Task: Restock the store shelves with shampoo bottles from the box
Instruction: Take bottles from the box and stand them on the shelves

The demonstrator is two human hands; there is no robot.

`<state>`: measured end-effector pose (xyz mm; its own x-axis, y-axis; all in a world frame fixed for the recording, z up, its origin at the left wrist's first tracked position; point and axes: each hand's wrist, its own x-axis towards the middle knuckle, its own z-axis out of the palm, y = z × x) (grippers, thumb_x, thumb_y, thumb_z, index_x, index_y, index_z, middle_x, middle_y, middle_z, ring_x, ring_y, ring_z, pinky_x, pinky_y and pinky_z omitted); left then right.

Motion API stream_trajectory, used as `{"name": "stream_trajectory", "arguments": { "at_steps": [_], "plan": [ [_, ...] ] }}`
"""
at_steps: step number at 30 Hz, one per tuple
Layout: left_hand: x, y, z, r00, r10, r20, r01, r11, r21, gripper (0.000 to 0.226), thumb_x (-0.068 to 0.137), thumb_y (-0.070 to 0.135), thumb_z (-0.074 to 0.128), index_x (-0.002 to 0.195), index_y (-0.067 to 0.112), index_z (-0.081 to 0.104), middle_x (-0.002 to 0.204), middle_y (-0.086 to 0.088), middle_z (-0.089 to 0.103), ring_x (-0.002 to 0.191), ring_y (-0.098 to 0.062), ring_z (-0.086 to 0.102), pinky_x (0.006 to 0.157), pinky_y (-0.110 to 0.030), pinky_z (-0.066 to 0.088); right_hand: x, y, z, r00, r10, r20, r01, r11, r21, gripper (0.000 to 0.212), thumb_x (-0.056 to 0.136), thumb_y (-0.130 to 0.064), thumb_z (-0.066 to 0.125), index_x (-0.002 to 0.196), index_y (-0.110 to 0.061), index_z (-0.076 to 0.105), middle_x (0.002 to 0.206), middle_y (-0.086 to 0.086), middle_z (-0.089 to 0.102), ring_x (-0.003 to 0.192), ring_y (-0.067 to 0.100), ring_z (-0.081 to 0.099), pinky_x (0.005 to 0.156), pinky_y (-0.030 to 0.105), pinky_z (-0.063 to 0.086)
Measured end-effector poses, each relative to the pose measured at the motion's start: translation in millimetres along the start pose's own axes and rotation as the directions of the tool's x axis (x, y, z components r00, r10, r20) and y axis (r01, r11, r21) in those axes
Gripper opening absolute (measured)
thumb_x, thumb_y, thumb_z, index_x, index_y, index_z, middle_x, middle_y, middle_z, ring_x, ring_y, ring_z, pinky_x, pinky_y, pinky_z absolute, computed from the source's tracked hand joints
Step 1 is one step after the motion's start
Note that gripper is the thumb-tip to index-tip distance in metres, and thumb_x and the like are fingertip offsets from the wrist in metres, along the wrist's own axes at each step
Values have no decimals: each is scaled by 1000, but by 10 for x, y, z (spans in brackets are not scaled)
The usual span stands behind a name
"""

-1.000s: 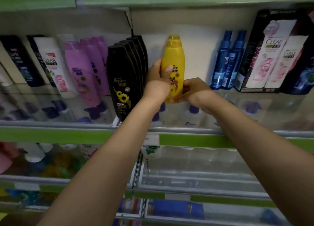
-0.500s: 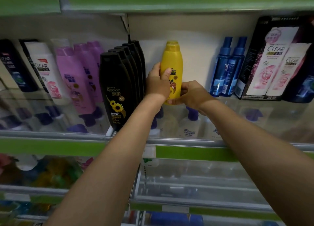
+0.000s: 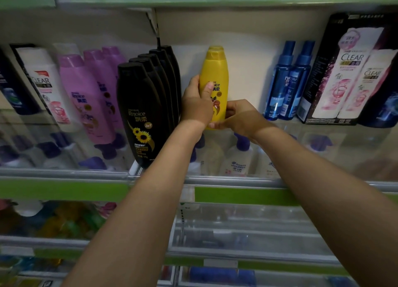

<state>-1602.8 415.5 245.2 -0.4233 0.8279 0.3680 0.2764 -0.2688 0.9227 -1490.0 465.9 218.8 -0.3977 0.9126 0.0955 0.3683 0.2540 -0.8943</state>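
Observation:
A yellow shampoo bottle [image 3: 216,71] stands upright far back on the glass shelf [image 3: 237,180], with a second yellow cap just behind it. My left hand [image 3: 197,102] grips its left side, thumb across the label. My right hand [image 3: 241,116] holds the bottle's base from the right, fingers curled under its lower edge. The box is not in view.
A row of black Rejoice bottles [image 3: 140,114] stands just left of the yellow one; purple bottles [image 3: 86,97] and white Clear bottles [image 3: 43,82] are further left. Two blue spray bottles [image 3: 288,82] and a boxed Clear pack [image 3: 353,71] stand to the right. Lower shelves hold other bottles.
Both hands stay on the yellow bottle and it remains upright at the back of the shelf. The view has shifted slightly, so the shelf sits a little lower in frame.

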Motion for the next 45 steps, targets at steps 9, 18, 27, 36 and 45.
{"name": "stream_trajectory", "arguments": {
  "at_steps": [9, 18, 27, 36, 45],
  "plan": [
    [-35, 13, -39, 997, -78, 11, 78, 996, -41, 39, 98, 26, 48, 135, 12, 47, 126, -11, 58, 107, -24, 61, 59, -18, 53, -133, -110, 31, 1000, 17, 13, -17, 999, 38, 53, 73, -8, 81, 122, -9, 62, 114, 8, 70, 106, 24, 66, 99, 39, 51],
    [-656, 290, -287, 959, -280, 50, 268, 948, 170, 51, 95, 46, 46, 138, 22, 34, 136, -12, 50, 120, -35, 52, 94, -48, 48, -628, -311, -33, 981, 185, -63, -183, 982, 43, 72, 74, -11, 82, 135, -13, 43, 122, 5, 55, 107, 21, 56, 86, 32, 51],
    [-1644, 789, -771, 977, -199, 82, 198, 980, 15, 31, 97, 24, 50, 127, 15, 52, 118, 6, 57, 110, -5, 54, 96, -17, 42, -1507, -655, 170, 974, 137, -181, -131, 990, 43, 55, 79, -14, 78, 128, -14, 53, 122, 5, 59, 108, 18, 57, 94, 36, 50],
    [-2335, 746, -1598, 966, -260, 2, 260, 965, -46, 22, 96, 22, 52, 117, 19, 58, 110, 9, 61, 103, -1, 58, 97, -27, 49, -2361, -1055, 933, 993, 51, -102, -33, 984, 174, 36, 83, -9, 72, 116, -13, 58, 116, 3, 64, 106, 20, 62, 91, 32, 52],
    [-3010, 289, -3042, 934, -358, -16, 358, 933, 42, 24, 96, 22, 52, 119, 15, 58, 111, 3, 63, 102, -7, 59, 95, -30, 49, -3099, -1296, 2299, 986, 162, 26, -164, 968, 192, 28, 85, -9, 70, 111, -12, 60, 113, 5, 65, 95, 14, 61, 79, 25, 49]
  ]
}}
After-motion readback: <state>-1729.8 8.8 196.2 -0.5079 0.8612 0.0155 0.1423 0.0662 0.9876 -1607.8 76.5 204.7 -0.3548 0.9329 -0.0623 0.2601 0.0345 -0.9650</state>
